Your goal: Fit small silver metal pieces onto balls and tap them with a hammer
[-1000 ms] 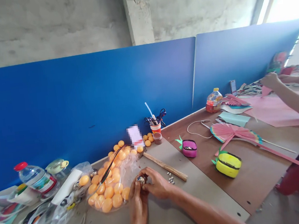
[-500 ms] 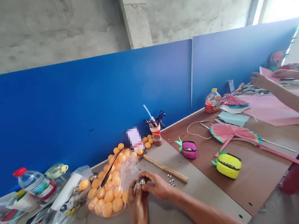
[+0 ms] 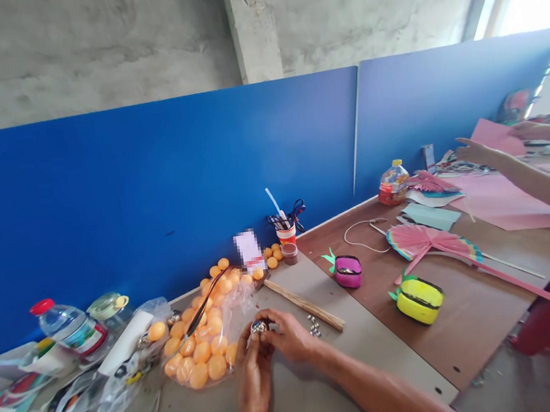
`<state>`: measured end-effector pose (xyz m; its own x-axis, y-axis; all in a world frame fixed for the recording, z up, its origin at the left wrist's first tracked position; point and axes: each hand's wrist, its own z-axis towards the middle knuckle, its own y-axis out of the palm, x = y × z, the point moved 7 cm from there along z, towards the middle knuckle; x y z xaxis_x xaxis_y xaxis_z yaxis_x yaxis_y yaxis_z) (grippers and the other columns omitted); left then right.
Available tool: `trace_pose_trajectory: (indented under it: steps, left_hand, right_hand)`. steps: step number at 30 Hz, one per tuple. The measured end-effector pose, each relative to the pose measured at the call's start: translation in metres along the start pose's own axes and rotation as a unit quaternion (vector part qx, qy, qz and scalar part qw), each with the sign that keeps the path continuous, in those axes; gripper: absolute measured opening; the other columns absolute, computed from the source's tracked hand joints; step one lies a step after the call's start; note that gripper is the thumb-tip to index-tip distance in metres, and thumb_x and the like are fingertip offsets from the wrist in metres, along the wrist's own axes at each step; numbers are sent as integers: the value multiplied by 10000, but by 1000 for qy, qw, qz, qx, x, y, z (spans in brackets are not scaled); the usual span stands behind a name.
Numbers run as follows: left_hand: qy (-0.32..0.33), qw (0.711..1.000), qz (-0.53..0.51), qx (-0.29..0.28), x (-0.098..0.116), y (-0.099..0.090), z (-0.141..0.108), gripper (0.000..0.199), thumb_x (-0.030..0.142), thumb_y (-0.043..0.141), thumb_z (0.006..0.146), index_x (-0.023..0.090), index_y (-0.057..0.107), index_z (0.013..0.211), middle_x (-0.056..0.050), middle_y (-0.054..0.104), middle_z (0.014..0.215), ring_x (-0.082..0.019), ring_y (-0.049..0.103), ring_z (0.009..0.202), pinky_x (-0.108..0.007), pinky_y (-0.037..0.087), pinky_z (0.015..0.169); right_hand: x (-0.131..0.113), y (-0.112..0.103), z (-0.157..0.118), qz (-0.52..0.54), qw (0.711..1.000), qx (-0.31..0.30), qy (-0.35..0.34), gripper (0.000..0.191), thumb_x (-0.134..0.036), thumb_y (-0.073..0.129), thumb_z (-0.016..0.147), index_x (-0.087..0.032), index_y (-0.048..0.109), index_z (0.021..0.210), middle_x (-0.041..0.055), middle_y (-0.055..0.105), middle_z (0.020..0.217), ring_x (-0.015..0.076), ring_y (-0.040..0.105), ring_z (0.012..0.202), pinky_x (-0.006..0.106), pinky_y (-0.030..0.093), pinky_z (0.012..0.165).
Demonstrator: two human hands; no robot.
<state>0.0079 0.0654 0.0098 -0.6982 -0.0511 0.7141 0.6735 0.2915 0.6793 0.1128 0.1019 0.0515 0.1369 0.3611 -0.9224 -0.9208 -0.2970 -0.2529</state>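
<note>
Between the fingertips of my two hands sits a shiny silver ball (image 3: pixel 258 327), above the grey tabletop. My left hand (image 3: pixel 253 362) is closed on it from the left and below, thumb upward. My right hand (image 3: pixel 289 337) pinches it from the right. Just past my right hand lie several small silver balls (image 3: pixel 314 326) in a loose group. Left of my hands spreads a clear plastic bag of orange balls (image 3: pixel 207 354), with a black strap (image 3: pixel 201 315) across it. A wooden stick (image 3: pixel 307 304) lies beyond my right hand.
A red-capped bottle (image 3: pixel 74 328) and plastic wrappings crowd the left. Purple (image 3: pixel 348 272) and yellow (image 3: pixel 420 300) pouches and a pink paper fan (image 3: pixel 429 245) lie on the brown table. At far right, another person's hands (image 3: pixel 476 152) are over pink sheets. A blue partition (image 3: pixel 156 199) stands behind.
My hands stay on the silver ball with barely any shift. The camera view has tilted slightly. At far right, the other person's hand and pink sheet have moved a little.
</note>
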Motion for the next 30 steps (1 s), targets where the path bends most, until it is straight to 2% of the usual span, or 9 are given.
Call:
trace_pose_trajectory:
  steps: [3, 6, 11, 18, 21, 23, 26, 28, 30]
  left_hand:
    - [-16, 1000, -25, 8, -1, 0, 0, 345, 335, 851, 591, 153, 734, 859, -64, 735, 789, -166, 672, 679, -283, 559, 656]
    - [-19, 1000, -21, -2, -3, 2, 0, 369, 416, 820, 631, 140, 740, 862, -78, 732, 809, -165, 664, 686, -277, 555, 654]
    - [2, 1000, 23, -7, -6, 1, -1, 381, 384, 828, 630, 188, 737, 944, -68, 731, 944, -190, 679, 863, -275, 546, 736]
    - [-17, 1000, 15, 14, -12, -12, 4, 408, 447, 799, 660, 168, 726, 948, -60, 714, 923, -163, 654, 787, -253, 526, 673]
    - [-24, 1000, -4, -2, -9, -9, 3, 409, 422, 804, 668, 186, 722, 992, -60, 708, 972, -170, 650, 858, -266, 531, 735]
    - [-14, 1000, -8, -14, -5, -5, 1, 408, 417, 808, 664, 193, 722, 994, -51, 705, 927, -158, 645, 813, -259, 529, 713]
    - [2, 999, -22, -35, 0, 2, -1, 425, 414, 817, 651, 199, 713, 1003, -24, 671, 761, -116, 589, 634, -232, 496, 599]
    - [1, 999, -24, -40, 1, 4, -2, 416, 406, 808, 665, 202, 703, 1013, -11, 642, 695, -94, 533, 551, -223, 465, 551]
    - [-2, 999, -21, -39, 1, 5, -3, 401, 396, 800, 675, 203, 697, 1011, -16, 642, 694, -89, 517, 534, -223, 456, 547]
  right_hand:
    - [-2, 1, -2, -18, 1000, -2, 2, 365, -86, 549, 688, -195, 652, 1021, 13, 710, 925, 179, 629, 841, 287, 480, 804]
    - [-4, 5, -3, -56, 998, -14, -38, 386, -70, 566, 667, -212, 652, 1016, 22, 703, 989, 189, 625, 912, 295, 467, 844]
    - [0, 10, -5, -88, 992, -10, -94, 437, -82, 580, 633, -196, 599, 1054, 63, 648, 1033, 207, 580, 956, 338, 450, 888]
    - [-19, 7, -11, -41, 990, -49, -125, 523, -95, 560, 627, -198, 558, 1141, 63, 572, 1086, 201, 545, 999, 336, 456, 894]
    - [-24, 6, -12, -26, 991, -52, -118, 505, -94, 553, 651, -201, 566, 1144, 46, 578, 1043, 182, 553, 939, 313, 461, 860]
    - [-22, 5, -10, -27, 991, -49, -122, 455, -122, 579, 678, -201, 573, 1126, 40, 585, 1023, 181, 552, 929, 310, 458, 862]
    - [-8, -13, -1, -60, 993, 36, -100, 312, -172, 575, 744, -193, 584, 1056, 43, 595, 982, 187, 552, 919, 313, 454, 857]
    - [6, -34, 5, -111, 984, 129, -54, 255, -162, 529, 779, -182, 592, 1026, 53, 599, 931, 189, 557, 878, 316, 455, 831]
    - [21, -52, 10, -191, 968, 165, 10, 256, -146, 511, 793, -174, 607, 1028, 81, 609, 965, 198, 564, 884, 326, 449, 844]
